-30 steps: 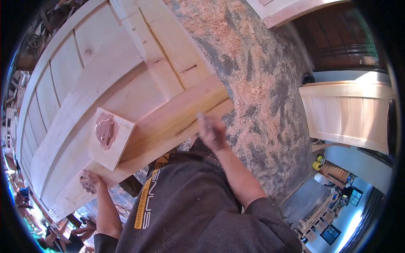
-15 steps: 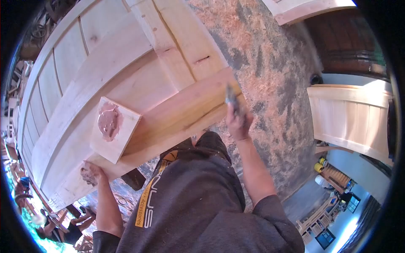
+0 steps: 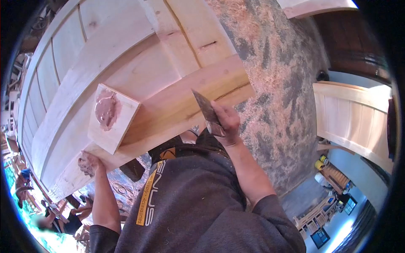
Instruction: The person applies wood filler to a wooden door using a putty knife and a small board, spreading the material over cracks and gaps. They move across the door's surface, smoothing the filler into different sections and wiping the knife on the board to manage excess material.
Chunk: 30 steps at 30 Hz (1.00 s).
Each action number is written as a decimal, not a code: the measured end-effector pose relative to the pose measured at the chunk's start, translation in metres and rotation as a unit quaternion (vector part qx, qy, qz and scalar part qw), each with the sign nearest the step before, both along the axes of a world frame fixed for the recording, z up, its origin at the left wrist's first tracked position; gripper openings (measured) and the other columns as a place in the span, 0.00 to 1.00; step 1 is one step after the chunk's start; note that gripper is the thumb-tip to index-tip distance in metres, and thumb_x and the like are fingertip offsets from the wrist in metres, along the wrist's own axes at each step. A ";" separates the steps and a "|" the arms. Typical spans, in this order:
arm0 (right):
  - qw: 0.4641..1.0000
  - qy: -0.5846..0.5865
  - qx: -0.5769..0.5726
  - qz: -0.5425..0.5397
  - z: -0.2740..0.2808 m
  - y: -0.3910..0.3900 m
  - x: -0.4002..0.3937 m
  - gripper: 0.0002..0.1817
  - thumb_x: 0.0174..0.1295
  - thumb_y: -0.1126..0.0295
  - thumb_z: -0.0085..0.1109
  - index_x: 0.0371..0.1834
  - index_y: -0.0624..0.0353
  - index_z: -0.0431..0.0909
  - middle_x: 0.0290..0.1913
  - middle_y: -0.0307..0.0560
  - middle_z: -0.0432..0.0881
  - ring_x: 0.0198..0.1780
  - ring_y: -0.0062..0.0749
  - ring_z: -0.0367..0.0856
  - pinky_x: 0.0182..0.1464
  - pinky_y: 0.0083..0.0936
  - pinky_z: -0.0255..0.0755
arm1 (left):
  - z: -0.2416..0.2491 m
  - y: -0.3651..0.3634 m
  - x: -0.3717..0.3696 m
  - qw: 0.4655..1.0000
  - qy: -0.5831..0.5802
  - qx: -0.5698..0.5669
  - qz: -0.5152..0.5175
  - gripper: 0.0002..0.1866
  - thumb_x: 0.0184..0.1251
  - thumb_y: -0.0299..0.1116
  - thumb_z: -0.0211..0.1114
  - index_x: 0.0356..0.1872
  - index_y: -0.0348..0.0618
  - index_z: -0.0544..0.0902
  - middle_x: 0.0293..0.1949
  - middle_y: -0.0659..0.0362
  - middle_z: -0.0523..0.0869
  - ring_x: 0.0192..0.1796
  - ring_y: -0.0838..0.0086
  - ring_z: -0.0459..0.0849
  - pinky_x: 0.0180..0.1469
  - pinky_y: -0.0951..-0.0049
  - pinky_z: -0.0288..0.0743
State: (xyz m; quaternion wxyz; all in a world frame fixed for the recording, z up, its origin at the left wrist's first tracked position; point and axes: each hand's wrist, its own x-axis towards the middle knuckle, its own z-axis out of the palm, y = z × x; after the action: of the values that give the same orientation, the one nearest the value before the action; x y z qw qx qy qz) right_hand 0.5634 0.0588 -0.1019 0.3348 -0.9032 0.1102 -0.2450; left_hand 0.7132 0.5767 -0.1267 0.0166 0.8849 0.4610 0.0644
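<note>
My right hand (image 3: 228,123) grips a putty knife (image 3: 206,110), its flat metal blade pointing up and left over the near rail of a pale wooden door panel (image 3: 139,74). A dark crack runs along that rail near the blade. My left hand (image 3: 89,163) rests at the panel's near edge with its fingers curled and smeared; whether anything is inside them is hidden. Between the two hands, a small square board (image 3: 102,138) lies on the panel, carrying a mound of pinkish filler (image 3: 106,111).
Wood shavings (image 3: 270,80) cover the grey floor to the right. Another wooden panel (image 3: 352,116) stands at the right, with shelving and containers below it. A person (image 3: 69,221) is at the lower left among other wooden pieces.
My right hand has moved left from the panel's right end, bringing the putty knife over the rail. My left hand stays at the near edge, and the filler board stays on the panel.
</note>
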 end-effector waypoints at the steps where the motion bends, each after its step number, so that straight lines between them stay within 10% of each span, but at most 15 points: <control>1: 1.000 0.001 -0.022 0.006 -0.002 -0.004 0.002 0.17 0.61 0.72 0.66 0.55 0.57 0.84 0.38 0.54 0.86 0.37 0.51 0.86 0.40 0.37 0.80 | 0.004 -0.008 0.000 1.000 -0.005 -0.001 0.004 0.40 0.70 0.69 0.50 0.71 0.48 0.71 0.71 0.48 0.71 0.73 0.51 0.66 0.74 0.47 0.58; 12: 0.998 0.039 -0.002 -0.046 -0.018 -0.008 -0.005 0.16 0.66 0.64 0.65 0.54 0.59 0.85 0.42 0.54 0.88 0.44 0.49 0.89 0.44 0.38 0.82 | 0.007 -0.013 0.002 1.000 0.003 0.008 0.023 0.40 0.69 0.69 0.51 0.71 0.48 0.72 0.71 0.49 0.71 0.73 0.49 0.67 0.72 0.43 0.59; 30: 0.988 0.016 -0.034 -0.153 -0.021 -0.060 -0.002 0.08 0.62 0.78 0.63 0.44 0.60 0.86 0.37 0.53 0.88 0.38 0.47 0.89 0.40 0.36 0.82 | 0.003 0.001 0.003 1.000 0.017 0.005 -0.021 0.43 0.69 0.71 0.48 0.71 0.45 0.72 0.70 0.45 0.73 0.73 0.50 0.68 0.73 0.45 0.58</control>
State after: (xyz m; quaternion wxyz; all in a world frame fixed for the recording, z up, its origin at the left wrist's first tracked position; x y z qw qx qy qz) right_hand 0.5618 -0.0017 -0.1227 0.2608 -0.8905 0.2439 -0.2820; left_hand 0.7160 0.5779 -0.1240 0.0056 0.8952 0.4426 0.0514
